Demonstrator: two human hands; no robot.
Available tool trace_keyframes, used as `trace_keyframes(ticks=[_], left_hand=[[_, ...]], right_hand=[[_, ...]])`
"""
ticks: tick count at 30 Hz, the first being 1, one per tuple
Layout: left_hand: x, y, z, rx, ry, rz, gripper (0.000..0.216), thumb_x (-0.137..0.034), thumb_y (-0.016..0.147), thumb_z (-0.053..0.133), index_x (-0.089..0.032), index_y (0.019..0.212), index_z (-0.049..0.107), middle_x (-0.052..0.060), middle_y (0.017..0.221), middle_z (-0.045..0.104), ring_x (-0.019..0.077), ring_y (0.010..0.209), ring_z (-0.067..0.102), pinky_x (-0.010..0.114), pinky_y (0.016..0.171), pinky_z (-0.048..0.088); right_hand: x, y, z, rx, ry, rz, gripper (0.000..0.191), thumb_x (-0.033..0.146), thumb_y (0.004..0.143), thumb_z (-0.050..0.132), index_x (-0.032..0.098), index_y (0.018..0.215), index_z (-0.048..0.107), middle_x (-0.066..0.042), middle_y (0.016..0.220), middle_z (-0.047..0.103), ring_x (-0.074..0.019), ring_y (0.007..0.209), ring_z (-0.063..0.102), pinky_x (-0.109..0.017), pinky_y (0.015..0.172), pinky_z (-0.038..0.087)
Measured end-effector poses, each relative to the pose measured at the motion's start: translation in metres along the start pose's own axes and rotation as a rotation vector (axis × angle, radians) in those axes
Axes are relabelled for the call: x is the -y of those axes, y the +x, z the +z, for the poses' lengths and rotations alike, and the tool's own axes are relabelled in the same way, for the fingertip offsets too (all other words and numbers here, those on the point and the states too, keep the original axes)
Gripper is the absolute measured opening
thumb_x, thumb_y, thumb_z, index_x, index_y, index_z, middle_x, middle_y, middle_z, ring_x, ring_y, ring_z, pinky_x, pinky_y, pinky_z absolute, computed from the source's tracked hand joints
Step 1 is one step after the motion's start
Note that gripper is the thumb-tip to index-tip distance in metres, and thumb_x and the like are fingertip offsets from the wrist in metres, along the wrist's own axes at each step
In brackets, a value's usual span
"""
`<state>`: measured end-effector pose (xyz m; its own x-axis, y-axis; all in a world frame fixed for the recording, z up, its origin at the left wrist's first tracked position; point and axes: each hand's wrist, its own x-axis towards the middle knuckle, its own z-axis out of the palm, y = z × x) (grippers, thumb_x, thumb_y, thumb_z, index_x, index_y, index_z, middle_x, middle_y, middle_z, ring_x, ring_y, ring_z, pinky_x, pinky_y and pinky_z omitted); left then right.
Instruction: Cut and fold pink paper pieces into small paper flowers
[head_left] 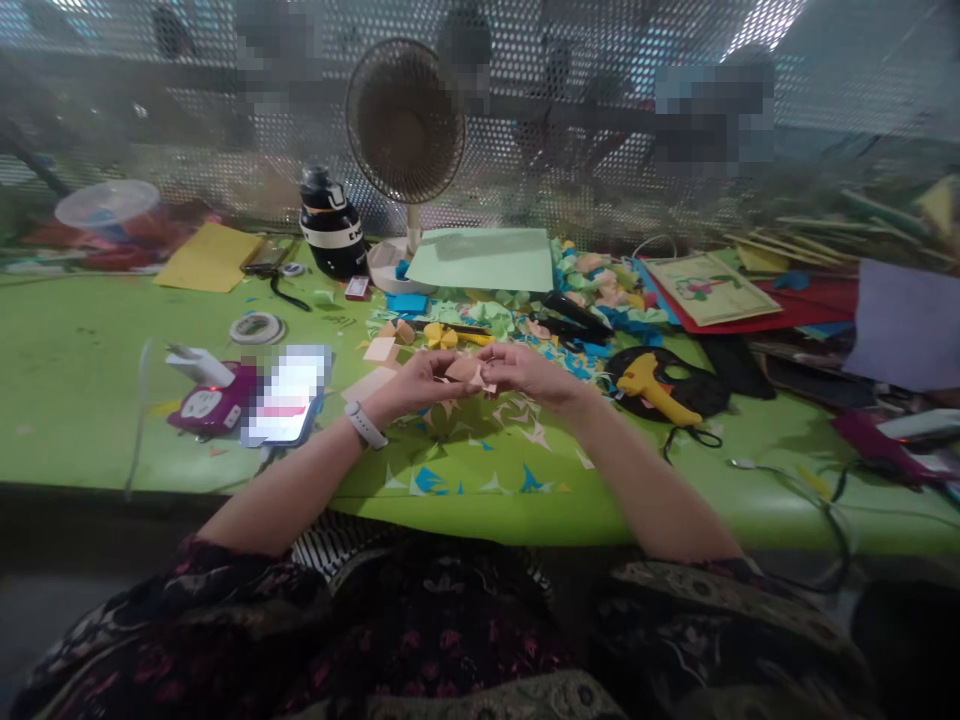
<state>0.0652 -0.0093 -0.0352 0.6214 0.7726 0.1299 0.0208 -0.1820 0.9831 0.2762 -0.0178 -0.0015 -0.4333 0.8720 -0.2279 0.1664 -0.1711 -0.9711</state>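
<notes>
Between my fingers is a small peach-coloured paper piece [463, 371], curved along one edge. My left hand [422, 381], with a white band on its wrist, pinches it from the left. My right hand [527, 375] is closed at its right side, by a pale pointed scrap; blur hides whether those fingers hold anything else. Just left of my hands lie peach paper squares [381, 349]. Beyond them sits a yellow paper flower shape [440, 336]. White, peach and blue paper offcuts [429, 481] are scattered on the green table [480, 515] beneath and in front of my hands.
At left are a lit phone [289, 395], a purple power strip [214, 405] and a tape roll [257, 328]. A fan [406, 120] and black bottle [334, 235] stand behind. A yellow glue gun [656, 388] and cables lie right. Paper petals [596, 275] heap behind my hands.
</notes>
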Motion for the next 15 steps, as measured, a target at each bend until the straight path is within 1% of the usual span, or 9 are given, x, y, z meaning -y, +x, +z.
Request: trace_keyframes(ticks=[3,8,12,15], left_hand=[[0.003,0.001,0.001,-0.022,0.029,0.009,0.036,-0.042,0.075,0.081,-0.010,0.085,0.067,0.000,0.076,0.060,0.0084,0.066,0.052,0.022,0.060,0.042],[0.004,0.002,-0.001,-0.046,0.061,0.020,0.037,-0.044,0.075,0.081,-0.011,0.085,0.067,0.000,0.076,0.060,0.0085,0.065,0.052,0.021,0.059,0.041],[0.006,0.002,-0.002,-0.073,0.036,-0.008,0.039,-0.045,0.073,0.082,-0.010,0.082,0.066,0.000,0.072,0.061,0.0089,0.063,0.055,0.022,0.058,0.045],[0.007,0.003,-0.002,-0.058,-0.052,-0.036,0.040,-0.044,0.072,0.084,-0.010,0.087,0.068,0.003,0.077,0.068,0.0115,0.067,0.063,0.024,0.063,0.052]], right_hand=[[-0.004,0.002,0.002,0.002,0.017,-0.001,0.025,0.018,0.070,0.071,0.017,0.094,0.064,0.000,0.075,0.067,-0.0112,0.063,0.060,-0.025,0.062,0.051],[-0.011,0.006,0.005,-0.008,0.118,0.012,0.024,0.024,0.071,0.073,0.018,0.091,0.062,0.002,0.069,0.063,-0.0098,0.057,0.055,-0.025,0.059,0.048],[-0.010,0.006,0.006,0.017,0.147,-0.004,0.019,0.026,0.072,0.073,0.018,0.084,0.061,0.001,0.070,0.064,-0.0096,0.058,0.054,-0.025,0.059,0.049],[-0.008,0.004,0.004,0.043,0.128,-0.021,0.020,0.023,0.072,0.073,0.017,0.088,0.063,-0.002,0.077,0.068,-0.0107,0.063,0.059,-0.025,0.063,0.051]])
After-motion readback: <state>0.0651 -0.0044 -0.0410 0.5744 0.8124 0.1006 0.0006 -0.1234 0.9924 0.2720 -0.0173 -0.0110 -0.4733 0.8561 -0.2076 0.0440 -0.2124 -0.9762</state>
